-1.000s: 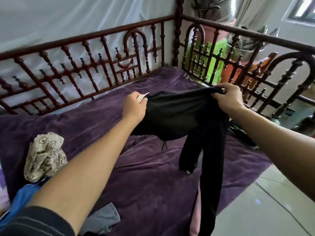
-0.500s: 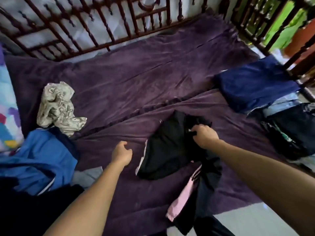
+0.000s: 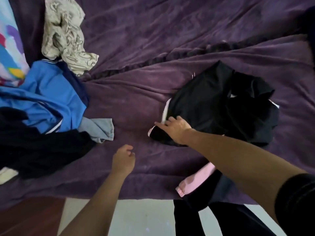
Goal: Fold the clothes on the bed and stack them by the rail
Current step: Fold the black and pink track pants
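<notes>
A black garment (image 3: 213,103) with pale pink trim lies crumpled on the purple blanket (image 3: 153,40), right of centre. One leg with a pink lining (image 3: 196,179) hangs over the bed's near edge. My right hand (image 3: 173,128) rests flat on the garment's near left corner, fingers stretched out. My left hand (image 3: 122,160) hovers over bare blanket to the left, fingers loosely curled and holding nothing. The rail and the folded stack are out of view.
Unfolded clothes lie at the left: a bright blue garment (image 3: 49,92), a beige patterned cloth (image 3: 64,34), a pale denim piece (image 3: 100,128) and a dark heap (image 3: 34,150). A colourful pillow (image 3: 8,48) sits at the far left. Pale floor (image 3: 144,218) shows below the bed edge.
The black garment, held up in both hands a second ago, now lies on the blanket. My right hand slid to its near left corner. The view tilted down, losing the rail.
</notes>
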A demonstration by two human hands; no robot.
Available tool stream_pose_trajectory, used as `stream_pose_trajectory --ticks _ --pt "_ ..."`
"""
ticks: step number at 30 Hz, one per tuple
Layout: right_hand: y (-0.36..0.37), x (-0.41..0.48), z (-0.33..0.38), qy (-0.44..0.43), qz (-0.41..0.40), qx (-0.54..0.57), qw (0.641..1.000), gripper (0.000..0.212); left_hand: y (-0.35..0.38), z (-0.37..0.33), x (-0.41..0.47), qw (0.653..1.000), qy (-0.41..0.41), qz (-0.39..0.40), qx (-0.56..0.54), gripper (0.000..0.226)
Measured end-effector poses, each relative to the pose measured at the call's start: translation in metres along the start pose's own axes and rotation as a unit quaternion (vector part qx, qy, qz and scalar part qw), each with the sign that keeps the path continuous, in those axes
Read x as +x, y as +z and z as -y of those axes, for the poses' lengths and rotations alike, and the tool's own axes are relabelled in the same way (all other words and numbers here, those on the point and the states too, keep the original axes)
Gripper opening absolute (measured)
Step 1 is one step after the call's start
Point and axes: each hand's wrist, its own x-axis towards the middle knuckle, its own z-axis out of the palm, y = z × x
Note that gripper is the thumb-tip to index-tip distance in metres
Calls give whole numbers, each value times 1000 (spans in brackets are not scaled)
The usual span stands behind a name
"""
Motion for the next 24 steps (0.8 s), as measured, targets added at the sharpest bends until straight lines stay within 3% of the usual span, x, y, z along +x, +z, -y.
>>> stream_pose_trajectory --ticks 2,4,6,7,9,11,14,18,19,21,24 --pt "1 -5 -15 38 13 54 998 50 11 4 2 1000 -10 16 6 28" --pt "9 -33 -32 129 -91 201 967 44 20 1 2 999 -11 40 9 26" --pt "23 -80 -48 257 -215 307 891 53 28 -8 1 998 -6 62 4 24" --pt "34 -105 -54 329 -235 334 851 50 32 -16 0 998 0 69 3 23" --pt "61 -152 -67 480 -184 361 778 48 43 -37 -3 996 23 85 13 23" --pt "80 -185 -75 560 -140 380 723 52 52 -60 -8 993 55 104 32 24" --pt "65 -203 -97 536 -239 412 697 43 68 -101 -11 981 141 123 47 39" --pt "15 -196 -132 458 -373 495 638 24 98 -166 -6 953 254 163 23 98" --pt "7 -195 -139 445 -394 510 622 18 107 -184 -2 948 267 170 19 104" --pt "-2 -196 -151 427 -428 527 597 14 123 -213 4 942 289 165 35 83" --pt "-11 -202 -170 413 -456 544 570 15 137 -235 7 933 323 140 70 10"
